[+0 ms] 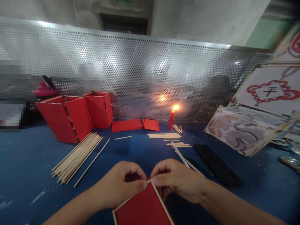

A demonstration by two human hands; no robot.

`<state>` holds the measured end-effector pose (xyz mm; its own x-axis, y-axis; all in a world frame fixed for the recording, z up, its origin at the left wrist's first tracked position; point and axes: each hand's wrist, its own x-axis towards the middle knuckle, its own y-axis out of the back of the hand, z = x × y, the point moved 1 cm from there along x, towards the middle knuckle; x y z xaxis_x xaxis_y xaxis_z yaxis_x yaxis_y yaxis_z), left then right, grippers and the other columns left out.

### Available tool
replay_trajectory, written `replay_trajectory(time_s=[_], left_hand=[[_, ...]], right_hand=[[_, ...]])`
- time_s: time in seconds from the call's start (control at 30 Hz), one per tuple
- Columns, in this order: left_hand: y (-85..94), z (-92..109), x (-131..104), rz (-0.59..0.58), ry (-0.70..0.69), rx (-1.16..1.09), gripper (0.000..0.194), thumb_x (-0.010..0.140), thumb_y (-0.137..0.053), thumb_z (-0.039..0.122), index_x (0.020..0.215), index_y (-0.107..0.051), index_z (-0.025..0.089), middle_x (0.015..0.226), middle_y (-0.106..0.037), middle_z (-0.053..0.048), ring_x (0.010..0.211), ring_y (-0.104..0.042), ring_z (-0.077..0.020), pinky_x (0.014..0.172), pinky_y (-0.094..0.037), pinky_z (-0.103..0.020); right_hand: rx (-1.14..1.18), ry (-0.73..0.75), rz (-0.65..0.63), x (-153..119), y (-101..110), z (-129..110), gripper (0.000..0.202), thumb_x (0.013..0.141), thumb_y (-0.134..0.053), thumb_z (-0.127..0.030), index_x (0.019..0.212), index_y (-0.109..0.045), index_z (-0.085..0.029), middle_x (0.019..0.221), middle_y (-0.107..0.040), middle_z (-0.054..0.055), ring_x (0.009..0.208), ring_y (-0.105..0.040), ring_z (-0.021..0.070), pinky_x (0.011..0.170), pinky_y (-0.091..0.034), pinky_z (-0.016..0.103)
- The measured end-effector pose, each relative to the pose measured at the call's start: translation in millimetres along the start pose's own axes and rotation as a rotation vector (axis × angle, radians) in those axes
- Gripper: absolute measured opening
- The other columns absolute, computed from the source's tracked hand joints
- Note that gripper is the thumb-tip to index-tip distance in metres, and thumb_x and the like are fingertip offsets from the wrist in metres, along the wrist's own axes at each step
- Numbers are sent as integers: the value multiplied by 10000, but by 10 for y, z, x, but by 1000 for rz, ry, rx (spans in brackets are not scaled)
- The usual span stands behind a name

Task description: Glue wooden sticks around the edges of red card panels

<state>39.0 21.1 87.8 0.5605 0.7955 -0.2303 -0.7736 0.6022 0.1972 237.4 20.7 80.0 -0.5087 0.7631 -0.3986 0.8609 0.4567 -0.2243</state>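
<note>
One red panel (142, 209), pinched at its corner

The panel sits at the bottom edge of the view, close to the person, with pale wooden strips (162, 202) along its edges and one corner pointing away. At that corner the left hand (122, 184) has its thumb and forefinger nearly closed, gripping the tip from the left. The right hand (175, 181) does likewise from the right, thumb and forefinger drawn together on the same corner, its other fingers curled and partly hidden. The two sets of fingertips almost meet.

Beyond, on the blue table (138, 153), a bundle of long sticks (77, 159) lies to the left, in front of red boxes (81, 118) with dark seams. Flat red cards (127, 125) lie near the middle. A red candle (172, 118) burns upright before a perforated metal screen (131, 62), with short sticks (164, 136) beside it. To the right lie a black slab (217, 165) and a painted lantern (241, 128).
</note>
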Motion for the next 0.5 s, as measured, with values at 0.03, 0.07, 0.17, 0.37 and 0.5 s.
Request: replay_trajectory(time_s=[0.03, 0.07, 0.17, 0.37, 0.5], left_hand=[[-7, 4, 0, -1, 0, -8, 225, 724, -675, 383, 768, -652, 163, 615, -551, 55, 563, -433, -110, 553, -323, -253], [-13, 7, 0, 0, -1, -13, 238, 726, -676, 393, 776, -657, 161, 625, -559, 51, 568, -440, -111, 557, -327, -254], [-19, 11, 4, 13, -4, -20, 272, 740, -662, 432, 784, -654, 163, 627, -547, 54, 567, -434, -108, 555, -317, -254], [0, -2, 25, 36, 1, -21, 286, 724, -661, 444, 793, -637, 167, 649, -558, 47, 581, -450, -116, 556, -322, -257], [-18, 10, 21, 38, 27, -24, 288, 712, -660, 439, 792, -634, 164, 649, -554, 45, 586, -451, -120, 565, -334, -259]], right_hand=[[3, 10, 4, 2, -3, 3, 379, 553, -910, -385, 729, -690, -131, 632, -694, 6, 540, -642, 115, 570, -519, 264], [5, 17, 10, 4, -5, 6, 385, 548, -916, -387, 726, -693, -129, 625, -691, 5, 537, -639, 112, 571, -512, 260], [-2, 29, 38, 11, -8, 9, 390, 529, -925, -393, 708, -701, -128, 604, -683, -2, 529, -631, 104, 571, -495, 251], [-2, 37, 46, 18, -11, -12, 367, 546, -902, -394, 722, -710, -136, 622, -694, 0, 561, -637, 115, 581, -493, 257], [-89, 94, 74, -5, -39, -32, 301, 576, -882, -362, 702, -705, -154, 592, -674, -24, 539, -609, 101, 590, -488, 255]])
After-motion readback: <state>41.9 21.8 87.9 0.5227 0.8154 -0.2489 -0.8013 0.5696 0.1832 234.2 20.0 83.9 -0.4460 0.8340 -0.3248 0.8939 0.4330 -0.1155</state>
